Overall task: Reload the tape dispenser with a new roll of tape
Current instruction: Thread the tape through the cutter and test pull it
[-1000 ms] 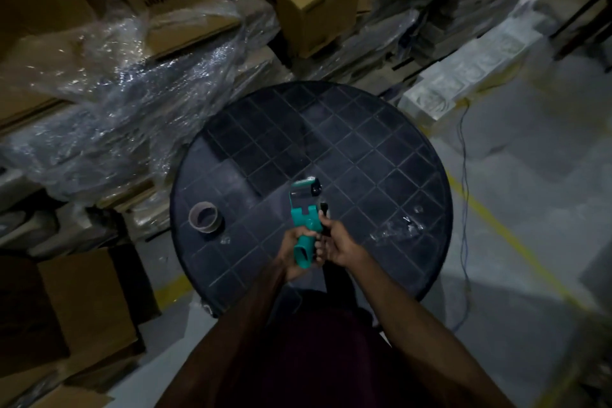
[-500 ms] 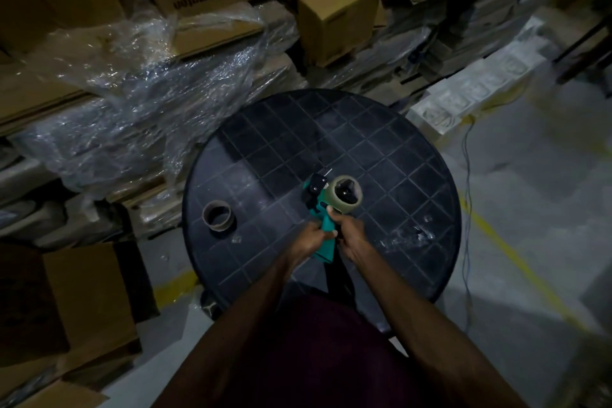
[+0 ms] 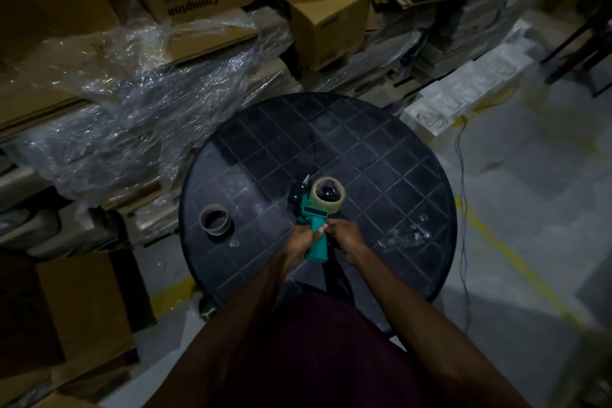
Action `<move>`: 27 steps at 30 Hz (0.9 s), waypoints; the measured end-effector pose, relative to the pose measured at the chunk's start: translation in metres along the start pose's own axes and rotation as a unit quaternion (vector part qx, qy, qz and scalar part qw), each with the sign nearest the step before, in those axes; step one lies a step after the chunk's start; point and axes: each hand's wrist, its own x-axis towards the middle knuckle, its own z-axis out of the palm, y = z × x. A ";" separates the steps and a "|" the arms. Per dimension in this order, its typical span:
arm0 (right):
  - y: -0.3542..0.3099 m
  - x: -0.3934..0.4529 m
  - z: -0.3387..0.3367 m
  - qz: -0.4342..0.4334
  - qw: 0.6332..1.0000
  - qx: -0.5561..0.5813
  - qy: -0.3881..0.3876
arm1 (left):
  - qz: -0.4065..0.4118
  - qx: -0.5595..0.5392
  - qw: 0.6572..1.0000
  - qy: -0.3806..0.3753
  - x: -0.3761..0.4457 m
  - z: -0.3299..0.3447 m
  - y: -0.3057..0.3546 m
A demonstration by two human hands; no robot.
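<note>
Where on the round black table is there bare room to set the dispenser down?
Free: the far half of the round black grid-top table, beyond the teal tape dispenser, and the left-near arc past the empty brown cardboard core. Crowded: the centre-near edge, where both hands grip the handle, and the right, with crumpled clear film scraps.

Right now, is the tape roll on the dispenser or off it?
On it: the tape roll sits beside the teal dispenser frame, with a dark hub visible inside its core.

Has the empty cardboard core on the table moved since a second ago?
No. The empty core sits at the same spot near the left rim of the round table; only the camera shifted.
</note>
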 end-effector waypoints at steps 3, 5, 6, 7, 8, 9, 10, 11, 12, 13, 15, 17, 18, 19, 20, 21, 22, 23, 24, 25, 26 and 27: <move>-0.004 -0.002 0.000 0.000 1.000 0.004 -0.010 | 0.004 -0.007 1.000 0.018 0.003 0.000 0.000; -0.005 -0.002 0.002 0.005 1.000 0.003 -0.018 | 0.006 -0.011 0.999 0.040 0.007 0.000 0.000; -0.005 -0.002 0.004 0.006 1.000 0.003 -0.022 | 0.010 -0.002 0.998 0.058 0.009 0.000 0.001; -0.005 -0.002 0.005 0.006 1.000 -0.001 -0.026 | 0.010 0.020 0.996 0.081 0.013 -0.001 0.001; -0.004 -0.001 0.007 0.005 0.999 -0.002 -0.032 | 0.009 0.045 0.994 0.099 0.016 -0.001 0.001; -0.003 0.001 0.008 0.005 0.999 -0.004 -0.040 | 0.013 0.064 0.991 0.113 0.018 -0.002 0.002; -0.002 0.003 0.010 0.003 0.999 -0.006 -0.048 | 0.015 0.074 0.990 0.122 0.019 -0.002 0.004; -0.002 0.005 0.011 0.000 0.999 -0.012 -0.053 | 0.014 0.082 0.988 0.130 0.021 -0.003 0.005; -0.002 0.008 0.013 -0.005 0.998 -0.018 -0.056 | 0.011 0.087 0.987 0.135 0.025 -0.004 0.007; -0.003 0.011 0.014 -0.008 0.998 -0.023 -0.057 | 0.010 0.091 0.986 0.138 0.029 -0.005 0.009; -0.008 0.016 0.015 -0.009 0.998 -0.022 -0.063 | 0.008 0.099 0.984 0.146 0.036 -0.006 0.014; -0.011 0.025 0.018 -0.003 0.998 -0.022 -0.062 | 0.007 0.105 0.982 0.154 0.045 -0.007 0.019; -0.013 0.030 0.020 0.002 0.998 -0.023 -0.058 | 0.006 0.105 0.982 0.157 0.048 -0.007 0.023; -0.014 0.036 0.021 0.007 0.998 -0.027 -0.052 | 0.009 0.107 0.981 0.160 0.053 -0.007 0.025; -0.015 0.041 0.022 0.009 0.998 -0.033 -0.047 | 0.008 0.109 0.981 0.163 0.058 -0.006 0.027; -0.016 0.046 0.024 0.011 0.998 -0.039 -0.044 | 0.005 0.109 0.980 0.165 0.064 -0.006 0.028; -0.019 0.050 0.026 0.011 0.998 -0.044 -0.039 | 0.000 0.105 0.980 0.167 0.068 -0.006 0.030; -0.021 0.055 0.027 0.011 0.998 -0.048 -0.031 | -0.003 0.104 0.980 0.170 0.075 -0.006 0.031; -0.023 0.060 0.028 0.015 0.998 -0.050 -0.024 | -0.006 0.102 0.980 0.172 0.079 -0.004 0.034; -0.024 0.067 0.029 0.019 0.998 -0.053 -0.017 | -0.006 0.099 0.980 0.174 0.084 -0.003 0.036; -0.025 0.074 0.030 0.023 0.998 -0.056 -0.013 | -0.008 0.099 0.979 0.179 0.088 -0.003 0.039; -0.024 0.082 0.029 0.027 0.998 -0.062 -0.011 | -0.007 0.106 0.977 0.182 0.093 -0.002 0.041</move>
